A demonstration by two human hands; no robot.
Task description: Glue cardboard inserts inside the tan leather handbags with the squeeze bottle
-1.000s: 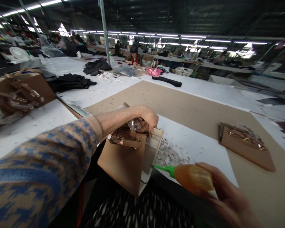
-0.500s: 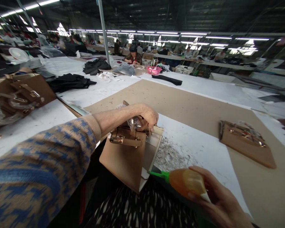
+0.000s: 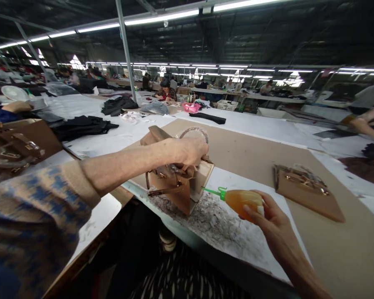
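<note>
A brown handbag (image 3: 182,198) with gold buckles and clear plastic wrap on its handles stands tilted at the table's near edge, its pale inner side facing right. My left hand (image 3: 191,150) reaches over the top and is closed on the bag's upper part; its fingertips are mostly hidden behind it. In my right hand (image 3: 276,222) is a squeeze bottle of amber glue (image 3: 240,202), held level. Its thin green nozzle points left, with the tip close beside the bag's pale side. I cannot tell whether the tip touches it.
On the tan sheet (image 3: 252,145) to the right lies another brown handbag (image 3: 308,193). More brown bags (image 3: 28,145) sit at left beside a person's hand (image 3: 18,106). Black fabric pieces (image 3: 81,126) and a pink basket (image 3: 191,108) lie farther back. Another person's arm (image 3: 369,124) shows at far right.
The handbag has come up from my lap to the table edge in my left hand. My right hand has lifted the glue bottle along with it. The view has tilted up and turned right.
</note>
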